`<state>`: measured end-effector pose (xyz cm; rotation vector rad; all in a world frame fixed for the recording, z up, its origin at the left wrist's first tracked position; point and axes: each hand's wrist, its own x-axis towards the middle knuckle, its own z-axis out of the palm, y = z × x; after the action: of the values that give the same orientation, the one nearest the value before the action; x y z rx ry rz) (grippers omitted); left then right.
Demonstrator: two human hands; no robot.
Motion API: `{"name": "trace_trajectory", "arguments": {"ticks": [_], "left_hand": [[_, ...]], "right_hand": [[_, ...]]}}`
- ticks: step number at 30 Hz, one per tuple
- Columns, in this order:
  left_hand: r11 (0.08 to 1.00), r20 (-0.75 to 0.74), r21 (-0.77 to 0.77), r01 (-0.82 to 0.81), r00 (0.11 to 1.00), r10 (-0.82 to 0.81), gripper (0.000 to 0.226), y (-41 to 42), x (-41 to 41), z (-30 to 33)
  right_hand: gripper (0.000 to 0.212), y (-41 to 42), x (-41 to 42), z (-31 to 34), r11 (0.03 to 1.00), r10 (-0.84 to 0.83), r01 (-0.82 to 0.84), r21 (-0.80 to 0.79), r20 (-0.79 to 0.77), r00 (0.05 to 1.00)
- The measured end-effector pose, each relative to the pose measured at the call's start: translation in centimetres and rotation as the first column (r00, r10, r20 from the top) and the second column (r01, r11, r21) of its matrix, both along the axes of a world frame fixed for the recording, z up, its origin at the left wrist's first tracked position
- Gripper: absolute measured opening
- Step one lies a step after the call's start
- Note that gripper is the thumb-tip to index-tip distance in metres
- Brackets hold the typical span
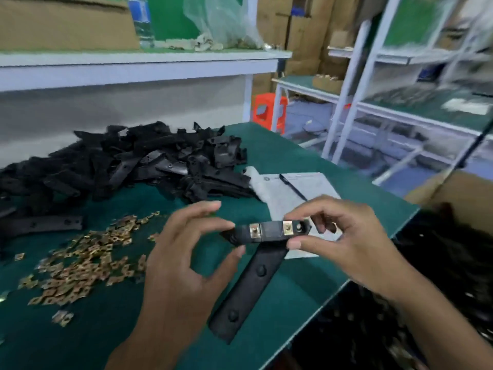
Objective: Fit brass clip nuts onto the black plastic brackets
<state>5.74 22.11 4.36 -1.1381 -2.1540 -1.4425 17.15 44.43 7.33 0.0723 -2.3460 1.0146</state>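
Observation:
My right hand (344, 236) pinches the right end of an L-shaped black plastic bracket (270, 232) above the green bench. Two brass clip nuts (255, 230) sit on its upper arm, one near the middle and one by my right fingers. The bracket's long arm (248, 287) hangs down toward me. My left hand (186, 252) is at the bracket's left end, fingers spread, thumb and forefinger tips close to it; contact is unclear. Loose brass clip nuts (80, 263) lie scattered at the left. A pile of black brackets (133, 166) fills the back of the bench.
A single black bracket (42, 224) lies at the left edge. Paper with a pen (293, 188) lies behind my hands. The green bench (333, 263) ends just right of my right hand, with a dark bin of parts (426, 289) below. White shelving (354, 102) stands at the right.

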Motion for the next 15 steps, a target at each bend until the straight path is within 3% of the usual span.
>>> {"name": "trace_trajectory", "arguments": {"ticks": [7,15], "left_hand": [[0.977,-0.011,0.046,0.209,0.978,-0.208,0.035,9.0,6.3,1.0],[0.922,-0.027,0.041,0.384,0.923,-0.384,0.02,14.9,11.2,1.3]], "right_hand": [[0.029,5.3,11.2,1.4,0.962,-0.262,0.263,0.071,-0.025,0.965],[0.028,7.8,18.9,2.0,0.898,-0.435,0.433,0.073,0.01,0.9]]}}
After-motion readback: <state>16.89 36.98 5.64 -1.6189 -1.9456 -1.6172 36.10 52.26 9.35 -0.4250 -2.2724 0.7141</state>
